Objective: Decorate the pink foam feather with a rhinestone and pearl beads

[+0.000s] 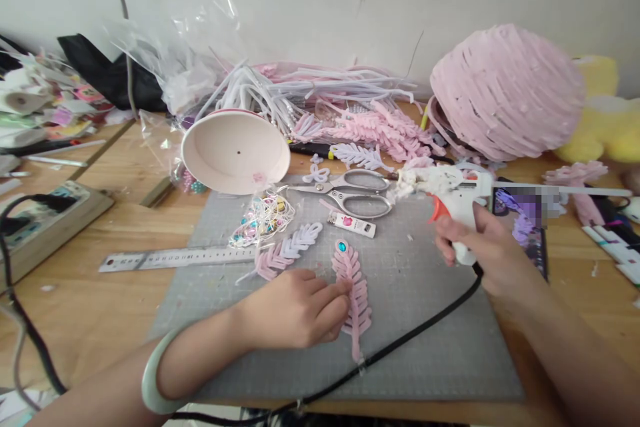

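Observation:
My right hand grips the handle of a white hot glue gun with an orange trigger; its nozzle points left and a glue stick juts out behind. A pink pipe-cleaner feather with a blue gem at its top lies on the grey cutting mat. My left hand is closed at the feather's left edge, fingertips touching it; part of the grip is hidden. Left of the feather lies a pink and lilac pipe-cleaner feather. Above are scissors and a white lighter.
A metal ruler, tangled gem strings and an off-white bowl lie on the left. Pipe-cleaner bundles and a large pink wrapped ball line the back. The black cord crosses the mat. A power strip sits far left.

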Motion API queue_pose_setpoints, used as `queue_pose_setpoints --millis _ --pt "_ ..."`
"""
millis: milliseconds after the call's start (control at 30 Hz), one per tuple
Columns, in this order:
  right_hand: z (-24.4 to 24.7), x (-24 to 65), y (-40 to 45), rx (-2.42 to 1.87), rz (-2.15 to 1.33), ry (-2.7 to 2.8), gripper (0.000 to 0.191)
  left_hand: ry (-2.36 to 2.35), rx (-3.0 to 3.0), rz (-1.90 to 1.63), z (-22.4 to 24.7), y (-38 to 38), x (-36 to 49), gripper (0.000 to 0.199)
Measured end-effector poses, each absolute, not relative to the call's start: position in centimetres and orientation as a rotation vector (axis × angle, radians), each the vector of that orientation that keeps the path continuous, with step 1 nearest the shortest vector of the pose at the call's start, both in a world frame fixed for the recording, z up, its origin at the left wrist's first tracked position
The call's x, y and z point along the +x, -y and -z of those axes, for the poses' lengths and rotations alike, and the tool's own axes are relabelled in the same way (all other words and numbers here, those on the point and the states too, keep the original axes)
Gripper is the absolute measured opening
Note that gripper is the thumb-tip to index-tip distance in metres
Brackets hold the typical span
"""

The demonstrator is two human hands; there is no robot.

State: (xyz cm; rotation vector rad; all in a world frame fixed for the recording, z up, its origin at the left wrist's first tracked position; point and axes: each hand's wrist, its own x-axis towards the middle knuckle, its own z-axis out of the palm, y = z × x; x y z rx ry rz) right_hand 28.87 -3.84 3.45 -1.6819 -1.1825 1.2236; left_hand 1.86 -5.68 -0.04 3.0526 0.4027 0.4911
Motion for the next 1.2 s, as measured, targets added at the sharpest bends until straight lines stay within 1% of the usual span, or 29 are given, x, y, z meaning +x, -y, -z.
queue_pose_setpoints --millis 100,167,267,367,567,767,1000,1200 --pt "-3.0 28.4 4.6 -2.019 -0.871 1.447 0.040 -0.409 3.072 -0.477 0.0 5.7 1.9 0.016" --pt "-2.6 28.1 5.2 -2.095 -0.752 1.630 0.037 -0.411 3.083 -0.468 0.0 5.7 1.9 0.016" --pt "-2.1 28.0 6.1 -2.083 -0.722 1.864 0.027 -0.417 3.079 -0.459 0.0 5.7 1.9 0.015" --pt "-1.6 28.2 6.6 -2.047 -0.685 1.996 0.025 -0.419 3.061 -0.448 -0.1 5.7 1.9 0.016" --pt "-0.8 28.3 6.7 -1.959 -0.485 2.223 0.021 -0.418 3.065 -0.466 -0.4 5.7 2.0 0.016" --pt "-0.7 28.1 6.8 -2.047 -0.497 2.254 0.019 -0.398 3.065 -0.472 -0.3 5.6 2.0 0.016" --pt "-0.8 27.8 6.8 -2.138 -0.376 2.293 0.017 -0.393 3.064 -0.464 -0.4 5.5 1.9 0.016" --pt "-0.8 27.8 6.9 -2.149 -0.391 2.301 0.016 -0.400 3.075 -0.458 -0.4 5.5 1.9 0.013"
